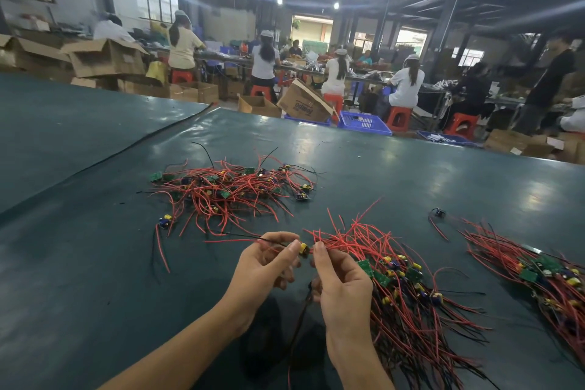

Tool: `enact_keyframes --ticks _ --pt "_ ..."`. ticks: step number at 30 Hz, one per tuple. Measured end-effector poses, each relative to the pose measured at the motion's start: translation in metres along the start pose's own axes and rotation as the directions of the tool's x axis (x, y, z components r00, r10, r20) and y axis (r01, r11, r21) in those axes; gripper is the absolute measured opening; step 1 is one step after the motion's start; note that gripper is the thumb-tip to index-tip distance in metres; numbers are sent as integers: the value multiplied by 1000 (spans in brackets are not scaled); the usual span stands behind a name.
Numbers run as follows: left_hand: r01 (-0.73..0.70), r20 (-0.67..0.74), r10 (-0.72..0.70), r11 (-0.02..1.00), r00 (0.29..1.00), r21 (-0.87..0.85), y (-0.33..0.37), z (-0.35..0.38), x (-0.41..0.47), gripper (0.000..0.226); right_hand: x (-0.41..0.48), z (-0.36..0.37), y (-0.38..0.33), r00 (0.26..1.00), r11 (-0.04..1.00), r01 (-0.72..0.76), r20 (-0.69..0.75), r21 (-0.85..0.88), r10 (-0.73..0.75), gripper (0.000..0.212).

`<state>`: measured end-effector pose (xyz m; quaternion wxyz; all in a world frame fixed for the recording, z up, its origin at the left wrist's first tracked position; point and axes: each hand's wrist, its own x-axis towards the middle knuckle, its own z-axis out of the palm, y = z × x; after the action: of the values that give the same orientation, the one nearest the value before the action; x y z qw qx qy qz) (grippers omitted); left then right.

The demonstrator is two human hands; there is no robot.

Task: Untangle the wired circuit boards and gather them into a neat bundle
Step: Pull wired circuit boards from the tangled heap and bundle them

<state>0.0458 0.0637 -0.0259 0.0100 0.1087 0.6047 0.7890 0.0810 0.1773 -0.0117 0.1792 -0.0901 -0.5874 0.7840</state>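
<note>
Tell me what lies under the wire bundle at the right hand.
Only the green table cover shows around the bundle that the right hand holds. The bundle itself hides whatever lies directly beneath it.

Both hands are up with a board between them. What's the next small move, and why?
Probably lay the board pinched by the left hand alongside the bundle the right hand grips: its wires trail free to the left, and the boards there lie side by side.
</note>
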Motion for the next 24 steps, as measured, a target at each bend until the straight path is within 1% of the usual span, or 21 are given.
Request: enact_keyframes --ticks 1,3,5,7,10,12,14,16,17,20,24 --pt "55 27 -54 998 998 -24 0 1 0 34 -1 1 -1 1000 1000 -1 13 11 1 17" --pt "131 91 -126 990 988 -49 0 1 0 35 -1 2 -2 999 999 -13 47 36 11 13" --pt "147 141 -137 987 980 -62 -1 0 -2 36 -1 3 -2 997 998 -29 70 57 25 14" --pt "151 160 -140 987 977 -62 -1 0 -4 38 -1 3 -2 996 997 -47 73 54 43 15" --pt "110 158 -100 992 982 -57 -3 2 -6 34 -1 3 0 997 997 -58 60 48 55 14" --pt "78 160 -69 996 985 -50 -3 3 -6 30 -1 4 -1 996 998 -48 74 33 46 17" --pt "63 163 -51 996 985 -66 -4 3 -6 34 -3 6 -1 995 1000 -15 95 6 14 20" --pt "56 157 -44 996 987 -72 -5 3 -6 38 -5 8 0 993 1000 9 119 -25 -6 18" --pt "54 152 -43 996 987 -67 -6 3 -6 39 -6 8 1 992 999 20 126 -41 -15 21" --pt "15 160 -19 999 987 31 -7 3 -5 44 -5 6 1 994 997 35 102 -67 -28 33" --pt "-18 134 3 993 991 113 -10 7 -4 47 -3 3 0 999 996 50 26 -80 -48 37"
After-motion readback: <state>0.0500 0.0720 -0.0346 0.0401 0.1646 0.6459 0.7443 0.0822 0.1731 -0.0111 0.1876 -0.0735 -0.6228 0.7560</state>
